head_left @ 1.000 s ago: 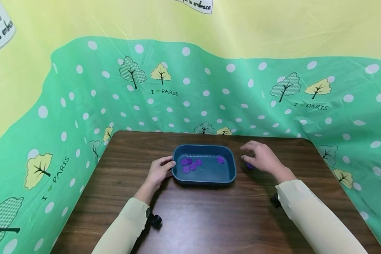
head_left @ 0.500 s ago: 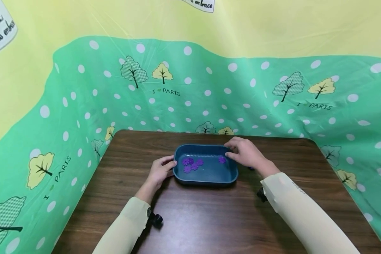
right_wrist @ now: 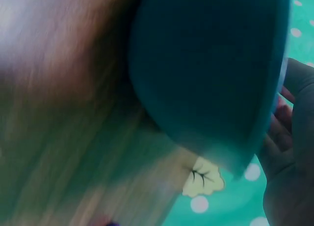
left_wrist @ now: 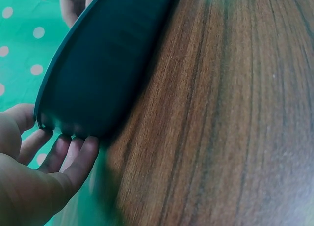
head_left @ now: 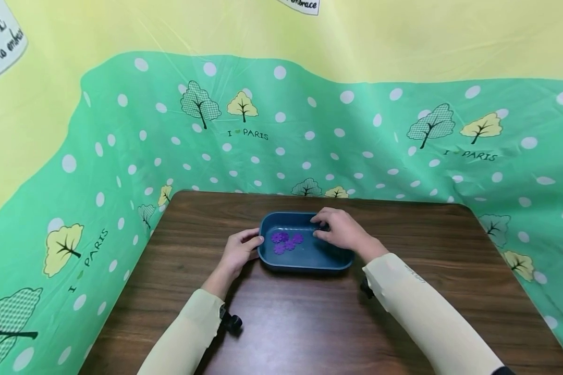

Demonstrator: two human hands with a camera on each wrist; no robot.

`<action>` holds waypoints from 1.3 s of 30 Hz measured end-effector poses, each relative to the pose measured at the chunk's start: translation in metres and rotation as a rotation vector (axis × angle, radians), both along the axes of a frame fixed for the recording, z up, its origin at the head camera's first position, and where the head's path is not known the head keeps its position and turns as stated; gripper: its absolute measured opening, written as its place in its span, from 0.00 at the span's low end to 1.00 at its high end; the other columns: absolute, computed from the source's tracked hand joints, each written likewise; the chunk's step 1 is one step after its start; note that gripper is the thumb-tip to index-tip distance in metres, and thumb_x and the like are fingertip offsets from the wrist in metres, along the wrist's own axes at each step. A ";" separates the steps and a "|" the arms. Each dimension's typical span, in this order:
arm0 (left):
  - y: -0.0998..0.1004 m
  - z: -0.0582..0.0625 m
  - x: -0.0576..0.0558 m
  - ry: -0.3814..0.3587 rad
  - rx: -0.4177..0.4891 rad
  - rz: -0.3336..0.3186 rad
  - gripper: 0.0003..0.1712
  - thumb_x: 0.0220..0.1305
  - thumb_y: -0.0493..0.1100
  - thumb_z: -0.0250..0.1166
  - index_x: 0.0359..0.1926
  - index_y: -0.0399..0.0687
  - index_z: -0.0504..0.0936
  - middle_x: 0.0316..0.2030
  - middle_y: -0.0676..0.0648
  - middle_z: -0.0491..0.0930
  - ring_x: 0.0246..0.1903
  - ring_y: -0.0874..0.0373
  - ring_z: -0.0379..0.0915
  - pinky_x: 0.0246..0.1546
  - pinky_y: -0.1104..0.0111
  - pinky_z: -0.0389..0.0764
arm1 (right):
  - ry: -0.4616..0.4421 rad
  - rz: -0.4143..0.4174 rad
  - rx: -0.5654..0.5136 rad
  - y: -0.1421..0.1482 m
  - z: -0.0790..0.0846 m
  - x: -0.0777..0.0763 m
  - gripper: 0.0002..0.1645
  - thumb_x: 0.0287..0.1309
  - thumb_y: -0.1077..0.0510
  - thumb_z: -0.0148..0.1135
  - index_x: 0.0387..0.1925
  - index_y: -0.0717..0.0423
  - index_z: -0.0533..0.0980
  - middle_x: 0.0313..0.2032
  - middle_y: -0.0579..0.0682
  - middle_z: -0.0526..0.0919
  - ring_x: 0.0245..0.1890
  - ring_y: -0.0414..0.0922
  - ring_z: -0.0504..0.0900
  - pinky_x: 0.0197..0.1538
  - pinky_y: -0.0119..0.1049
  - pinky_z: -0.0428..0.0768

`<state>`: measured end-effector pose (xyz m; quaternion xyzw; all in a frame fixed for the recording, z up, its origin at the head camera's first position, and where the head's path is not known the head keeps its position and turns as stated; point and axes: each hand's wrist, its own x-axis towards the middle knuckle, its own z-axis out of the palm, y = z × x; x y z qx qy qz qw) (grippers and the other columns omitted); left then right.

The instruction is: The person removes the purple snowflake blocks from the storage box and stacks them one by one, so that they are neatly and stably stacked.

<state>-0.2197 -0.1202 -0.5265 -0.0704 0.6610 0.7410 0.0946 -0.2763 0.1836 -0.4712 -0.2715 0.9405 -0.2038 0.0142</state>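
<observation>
A dark blue tray (head_left: 305, 265) sits on the brown wooden table (head_left: 300, 323), its outer wall filling the left wrist view (left_wrist: 103, 73) and the right wrist view (right_wrist: 206, 69). Several purple flower-shaped pieces (head_left: 285, 241) lie in its left half. My left hand (head_left: 239, 249) grips the tray's left end, thumb at the rim and fingers (left_wrist: 73, 157) against the outer wall. My right hand (head_left: 342, 233) hovers over the tray's right half with curved fingers; what lies under them is hidden. Its palm (right_wrist: 294, 152) shows beside the tray's rim.
A green dotted cloth with trees (head_left: 309, 140) rises closely behind and on both sides of the table. Bare wood stretches in front of the tray and to its right. Black wrist mounts (head_left: 230, 322) sit under my sleeves.
My right hand has moved left from the table beside the tray to above the tray's right half, covering the lone purple piece there. The left hand and the tray stayed put.
</observation>
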 end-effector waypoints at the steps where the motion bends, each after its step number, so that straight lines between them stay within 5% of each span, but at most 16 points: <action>1: 0.000 0.001 0.000 0.000 -0.001 0.001 0.23 0.70 0.37 0.66 0.64 0.37 0.80 0.60 0.33 0.79 0.51 0.50 0.81 0.53 0.53 0.86 | -0.004 0.003 0.003 -0.002 -0.002 0.000 0.20 0.61 0.53 0.73 0.54 0.54 0.84 0.50 0.48 0.84 0.46 0.46 0.83 0.52 0.46 0.86; 8: 0.000 0.002 0.000 -0.003 -0.004 0.009 0.23 0.69 0.36 0.66 0.64 0.36 0.79 0.60 0.33 0.79 0.50 0.51 0.81 0.52 0.55 0.87 | -0.012 0.043 0.012 -0.018 -0.012 -0.004 0.20 0.61 0.53 0.74 0.54 0.54 0.85 0.49 0.49 0.86 0.45 0.46 0.83 0.50 0.46 0.85; 23: 0.002 0.001 0.000 -0.002 0.002 0.020 0.23 0.69 0.36 0.66 0.64 0.35 0.79 0.58 0.33 0.80 0.47 0.53 0.82 0.47 0.58 0.89 | -0.127 0.034 0.045 -0.037 -0.026 -0.001 0.19 0.64 0.52 0.72 0.55 0.50 0.85 0.55 0.49 0.86 0.60 0.50 0.82 0.65 0.50 0.80; 39: 0.001 0.000 0.001 -0.006 -0.005 0.006 0.23 0.70 0.37 0.66 0.65 0.37 0.79 0.58 0.33 0.80 0.49 0.50 0.83 0.48 0.59 0.89 | -0.055 0.075 0.145 -0.040 -0.033 0.001 0.16 0.64 0.50 0.71 0.51 0.49 0.87 0.54 0.47 0.86 0.58 0.49 0.82 0.64 0.50 0.80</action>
